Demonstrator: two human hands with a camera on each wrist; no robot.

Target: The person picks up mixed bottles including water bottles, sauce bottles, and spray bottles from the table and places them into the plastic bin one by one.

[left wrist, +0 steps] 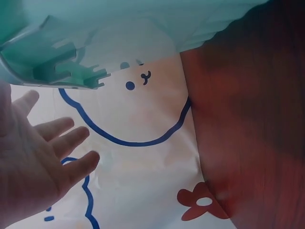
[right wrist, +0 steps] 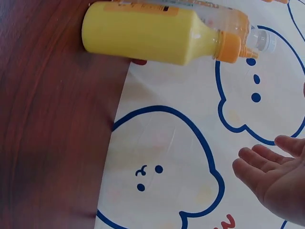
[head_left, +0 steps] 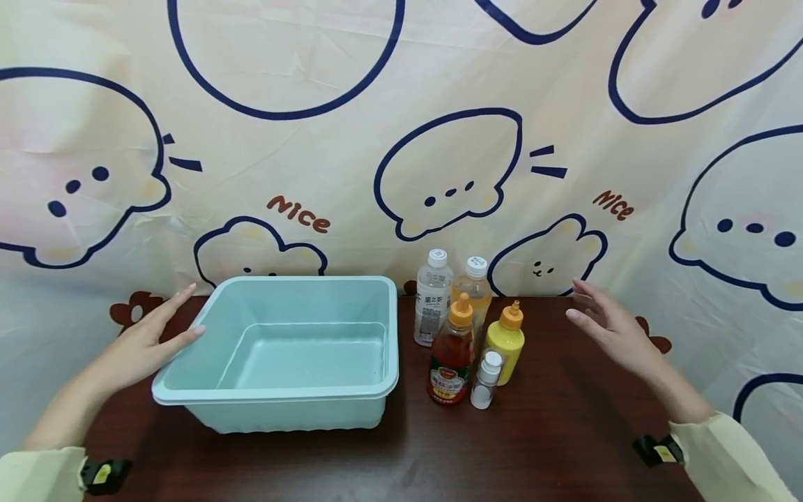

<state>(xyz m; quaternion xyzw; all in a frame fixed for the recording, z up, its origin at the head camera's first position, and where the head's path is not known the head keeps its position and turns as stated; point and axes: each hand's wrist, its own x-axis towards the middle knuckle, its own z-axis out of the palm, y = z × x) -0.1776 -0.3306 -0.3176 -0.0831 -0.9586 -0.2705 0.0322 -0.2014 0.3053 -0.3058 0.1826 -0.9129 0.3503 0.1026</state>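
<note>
A light teal plastic basin (head_left: 276, 394) stands on the dark wooden table, left of the middle. My left hand (head_left: 147, 341) is beside its left rim with fingers spread, the thumb overlapping the rim in the head view. In the left wrist view that hand (left wrist: 43, 157) shows an open palm below the basin's edge (left wrist: 143, 38). On the right my right hand (head_left: 615, 331) hovers over the table with fingers extended and holds nothing. Nearest to it stands a yellow squeeze bottle (head_left: 505, 341) with an orange nozzle cap; the right wrist view shows this yellow bottle (right wrist: 143, 33) apart from the hand (right wrist: 276, 176).
Grouped right of the basin are a clear white-capped drink bottle (head_left: 433, 300), an orange drink bottle (head_left: 475, 289), a red sauce bottle (head_left: 450, 359) and a small white-capped bottle (head_left: 485, 383). A cartoon-print cloth (head_left: 351, 167) hangs behind the dark table (head_left: 439, 460).
</note>
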